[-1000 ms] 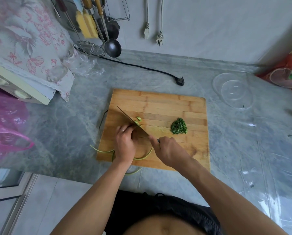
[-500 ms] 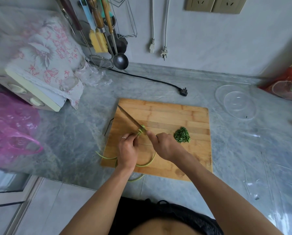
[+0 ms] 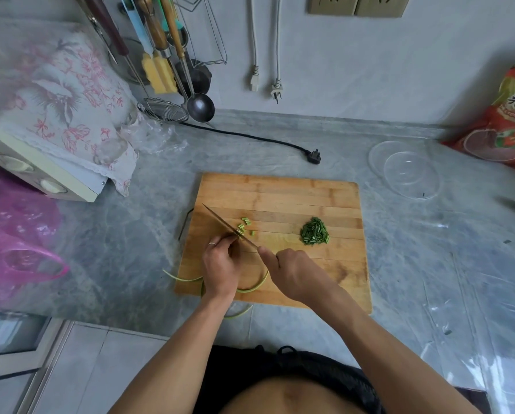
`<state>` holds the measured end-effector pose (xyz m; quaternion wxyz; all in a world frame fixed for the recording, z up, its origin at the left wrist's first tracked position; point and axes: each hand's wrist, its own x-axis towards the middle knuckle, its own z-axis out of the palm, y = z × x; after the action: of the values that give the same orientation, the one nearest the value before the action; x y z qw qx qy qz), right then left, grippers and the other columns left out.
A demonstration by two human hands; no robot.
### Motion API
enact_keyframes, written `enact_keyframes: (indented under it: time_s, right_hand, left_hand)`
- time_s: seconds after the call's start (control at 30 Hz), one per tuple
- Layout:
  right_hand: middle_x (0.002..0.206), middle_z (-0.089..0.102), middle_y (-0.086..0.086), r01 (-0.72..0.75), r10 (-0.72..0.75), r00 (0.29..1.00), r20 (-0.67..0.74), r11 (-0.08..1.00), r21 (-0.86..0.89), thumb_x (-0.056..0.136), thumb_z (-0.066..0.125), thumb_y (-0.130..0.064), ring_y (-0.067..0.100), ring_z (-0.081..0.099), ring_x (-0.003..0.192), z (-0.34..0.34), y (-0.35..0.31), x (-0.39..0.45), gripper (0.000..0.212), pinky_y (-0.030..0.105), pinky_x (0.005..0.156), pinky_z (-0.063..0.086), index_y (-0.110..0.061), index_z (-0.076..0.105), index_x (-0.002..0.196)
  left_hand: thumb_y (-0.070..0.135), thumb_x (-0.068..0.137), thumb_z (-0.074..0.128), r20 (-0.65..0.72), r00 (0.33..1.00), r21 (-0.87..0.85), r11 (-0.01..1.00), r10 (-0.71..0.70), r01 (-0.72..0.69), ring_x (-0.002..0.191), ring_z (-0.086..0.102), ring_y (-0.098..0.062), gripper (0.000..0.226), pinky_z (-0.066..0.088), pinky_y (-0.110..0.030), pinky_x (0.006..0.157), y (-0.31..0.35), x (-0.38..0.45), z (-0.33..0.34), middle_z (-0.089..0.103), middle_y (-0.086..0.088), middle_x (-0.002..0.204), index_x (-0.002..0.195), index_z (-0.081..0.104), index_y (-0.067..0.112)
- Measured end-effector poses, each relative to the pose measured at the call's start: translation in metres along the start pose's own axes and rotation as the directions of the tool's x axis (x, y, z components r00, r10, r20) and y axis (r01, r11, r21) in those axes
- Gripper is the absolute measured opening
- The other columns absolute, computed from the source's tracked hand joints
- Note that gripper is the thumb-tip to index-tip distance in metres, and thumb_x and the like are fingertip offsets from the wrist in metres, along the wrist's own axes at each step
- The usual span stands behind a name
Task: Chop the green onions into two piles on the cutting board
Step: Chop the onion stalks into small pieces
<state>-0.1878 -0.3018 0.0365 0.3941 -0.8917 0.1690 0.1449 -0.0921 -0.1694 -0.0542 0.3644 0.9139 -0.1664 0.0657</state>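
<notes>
Ladle (image 3: 200, 107), plug (image 3: 314, 156), glass lids (image 3: 405, 170)

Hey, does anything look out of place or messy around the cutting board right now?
Slightly. The uncut green onion stalks curl off the cutting board near edge onto the counter. An unplugged black plug lies loose behind the board.

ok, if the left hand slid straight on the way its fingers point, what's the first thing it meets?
The left hand points up and right at the knife blade, which its fingertips already seem to touch. Just past the blade lie the few cut light-green pieces. Depth is unclear, so contact is a guess.
</notes>
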Motion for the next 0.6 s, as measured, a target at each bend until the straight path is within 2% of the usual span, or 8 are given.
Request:
enact_keyframes:
  time_s: [0.03,0.1,0.17,0.3,0.4,0.5,0.6]
  right_hand:
    - [0.047,0.035,0.001,0.0,0.0,1.0,-0.004,1.0,-0.006,0.078,-0.004,-0.081,0.017,0.032,0.04,0.001,0.002,0.001,0.098,0.032,0.043,0.028,-0.005,0.056,0.068]
    - [0.046,0.038,0.004,-0.008,0.008,0.999,-0.049,1.0,0.007,0.092,0.015,-0.069,0.022,0.037,0.042,0.0,0.004,0.002,0.076,0.037,0.048,0.034,-0.008,0.04,0.054]
    - [0.045,0.038,0.006,-0.016,0.017,0.998,-0.06,1.0,0.008,0.098,0.026,-0.059,0.024,0.038,0.043,-0.002,0.001,0.001,0.067,0.039,0.049,0.035,-0.011,0.032,0.051]
    - [0.047,0.037,0.005,-0.01,0.01,0.999,-0.043,1.0,-0.011,0.099,0.025,-0.056,0.023,0.036,0.044,-0.004,-0.002,0.001,0.063,0.038,0.049,0.033,-0.013,0.033,0.054]
    - [0.049,0.036,0.006,0.006,-0.006,0.999,-0.032,1.0,-0.017,0.101,0.028,-0.051,0.024,0.034,0.043,-0.003,0.0,0.001,0.059,0.044,0.049,0.036,-0.014,0.031,0.055]
    - [0.049,0.041,0.007,-0.005,0.001,0.997,-0.076,0.999,-0.051,0.099,0.028,-0.056,0.026,0.039,0.042,0.004,0.002,0.005,0.062,0.036,0.044,0.033,-0.013,0.034,0.056]
    - [0.051,0.041,0.008,-0.005,-0.001,0.997,-0.073,0.997,-0.083,0.101,0.028,-0.052,0.027,0.039,0.043,0.009,-0.001,0.011,0.059,0.031,0.042,0.029,-0.013,0.032,0.058]
  left_hand:
    - [0.0,0.081,0.071,-0.004,1.0,0.0,1.0,-0.002,0.002,0.083,0.066,-0.028,0.016,0.049,-0.031,0.074,0.001,0.0,-0.001,0.073,-0.008,0.091,0.094,0.078,0.006]
    - [0.0,0.082,0.071,-0.011,1.0,0.002,1.0,0.005,-0.005,0.082,0.065,-0.027,0.016,0.045,-0.027,0.074,0.002,0.0,-0.001,0.073,-0.008,0.091,0.094,0.078,0.007]
    - [0.0,0.083,0.071,-0.015,1.0,0.007,1.0,0.012,-0.012,0.082,0.063,-0.027,0.015,0.046,-0.029,0.073,0.002,0.0,-0.001,0.073,-0.008,0.091,0.094,0.078,0.007]
    - [0.002,0.084,0.071,-0.016,1.0,0.003,1.0,0.012,-0.012,0.084,0.063,-0.028,0.015,0.051,-0.034,0.072,0.001,-0.001,-0.001,0.073,-0.008,0.093,0.095,0.078,0.007]
    - [0.001,0.083,0.071,-0.018,0.999,0.012,1.0,0.027,-0.027,0.083,0.063,-0.028,0.016,0.05,-0.033,0.072,0.002,0.0,-0.001,0.073,-0.008,0.092,0.096,0.078,0.007]
    - [0.002,0.082,0.073,-0.023,0.999,0.021,1.0,0.023,-0.023,0.081,0.063,-0.029,0.013,0.048,-0.032,0.072,-0.001,-0.001,0.001,0.072,-0.008,0.09,0.093,0.078,0.008]
    - [0.002,0.08,0.077,-0.026,0.999,0.014,1.0,0.029,-0.028,0.079,0.062,-0.029,0.01,0.041,-0.025,0.072,-0.003,-0.001,0.003,0.072,-0.007,0.087,0.088,0.077,0.008]
